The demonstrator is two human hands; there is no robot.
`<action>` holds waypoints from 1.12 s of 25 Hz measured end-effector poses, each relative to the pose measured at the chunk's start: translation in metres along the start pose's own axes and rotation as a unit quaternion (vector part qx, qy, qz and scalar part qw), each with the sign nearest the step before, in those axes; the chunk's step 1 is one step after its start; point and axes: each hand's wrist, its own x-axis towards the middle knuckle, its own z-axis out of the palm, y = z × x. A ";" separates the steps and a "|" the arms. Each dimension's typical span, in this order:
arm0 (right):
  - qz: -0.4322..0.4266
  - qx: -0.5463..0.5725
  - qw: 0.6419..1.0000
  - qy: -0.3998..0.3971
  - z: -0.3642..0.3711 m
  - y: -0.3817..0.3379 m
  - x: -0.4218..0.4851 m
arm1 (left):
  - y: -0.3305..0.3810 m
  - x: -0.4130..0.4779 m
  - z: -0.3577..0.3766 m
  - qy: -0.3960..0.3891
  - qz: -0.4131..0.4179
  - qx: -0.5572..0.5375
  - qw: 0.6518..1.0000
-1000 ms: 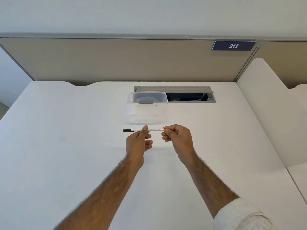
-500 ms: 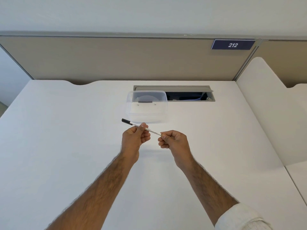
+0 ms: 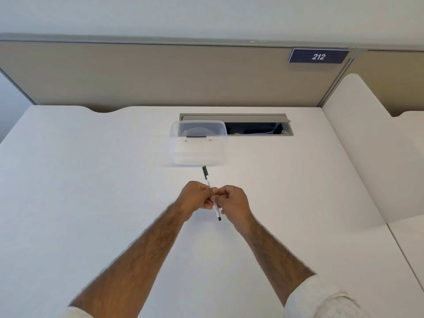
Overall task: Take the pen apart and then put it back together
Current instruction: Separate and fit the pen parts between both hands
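Observation:
A slim pen (image 3: 207,179) with a white barrel, a black cap at its far end and a black tip at its near end is held above the white desk (image 3: 91,191). It points almost straight away from me. My left hand (image 3: 196,198) and my right hand (image 3: 232,200) meet at the middle of the barrel, and the fingers of both pinch it. The part of the barrel between the fingers is hidden. The black near end (image 3: 219,218) sticks out below my hands.
A clear plastic box (image 3: 198,143) stands just beyond the pen's cap. Behind it an open cable slot (image 3: 257,128) is cut into the desk. A beige partition with a "212" sign (image 3: 318,56) closes the back, and a white divider (image 3: 367,145) stands at the right.
The pen has swung from lying sideways to pointing away from me. Both hands came together at its middle, and the near end now shows below them.

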 end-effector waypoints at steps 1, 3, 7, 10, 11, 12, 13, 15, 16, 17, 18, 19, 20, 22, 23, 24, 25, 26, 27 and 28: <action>0.005 -0.009 1.000 0.017 0.002 0.004 0.003 | -0.003 0.002 0.003 0.011 0.002 0.010 1.000; 0.017 -0.029 0.998 0.046 0.005 0.012 0.006 | -0.011 0.008 0.009 0.052 0.007 0.017 0.998; 0.026 -0.068 0.995 0.070 0.012 0.023 0.010 | -0.025 0.012 0.020 0.120 0.006 0.017 0.993; 0.030 -0.095 0.992 0.082 0.017 0.027 0.012 | -0.029 0.014 0.026 0.146 0.002 0.022 0.989; 0.032 -0.104 0.990 0.084 0.019 0.028 0.013 | -0.030 0.015 0.027 0.151 0.002 0.029 0.988; 0.036 -0.110 0.990 0.085 0.020 0.030 0.014 | -0.031 0.016 0.028 0.152 0.001 0.039 0.988; 0.040 -0.113 0.989 0.084 0.021 0.031 0.015 | -0.033 0.018 0.028 0.151 -0.001 0.048 0.987; 0.045 -0.119 0.989 0.077 0.021 0.034 0.016 | -0.036 0.020 0.028 0.145 -0.007 0.054 0.988; 0.045 -0.125 0.989 0.072 0.020 0.035 0.017 | -0.037 0.021 0.028 0.141 -0.009 0.055 0.988; 0.043 -0.130 0.988 0.068 0.019 0.036 0.018 | -0.038 0.023 0.028 0.140 -0.010 0.056 0.989; 0.043 -0.134 0.988 0.066 0.019 0.036 0.020 | -0.038 0.023 0.028 0.139 -0.010 0.058 0.989; 0.043 -0.136 0.988 0.065 0.019 0.037 0.021 | -0.039 0.024 0.028 0.140 -0.010 0.058 0.988; 0.042 -0.138 0.987 0.065 0.018 0.035 0.021 | -0.038 0.025 0.028 0.141 -0.010 0.057 0.988; 0.038 -0.147 0.986 0.064 0.018 0.033 0.022 | -0.037 0.026 0.028 0.139 -0.014 0.056 0.989; 0.036 -0.152 0.986 0.064 0.019 0.033 0.022 | -0.037 0.026 0.028 0.138 -0.018 0.057 0.989; 0.036 -0.156 0.985 0.064 0.019 0.033 0.023 | -0.036 0.026 0.028 0.136 -0.022 0.060 0.989; 0.036 -0.160 0.984 0.065 0.020 0.033 0.023 | -0.036 0.027 0.027 0.133 -0.025 0.062 0.989; 0.037 -0.163 0.984 0.068 0.021 0.033 0.024 | -0.036 0.028 0.027 0.131 -0.025 0.063 0.989; 0.039 -0.164 0.983 0.069 0.021 0.033 0.025 | -0.037 0.029 0.027 0.130 -0.026 0.063 0.989; 0.040 -0.164 0.983 0.070 0.021 0.033 0.025 | -0.036 0.029 0.026 0.129 -0.028 0.063 0.989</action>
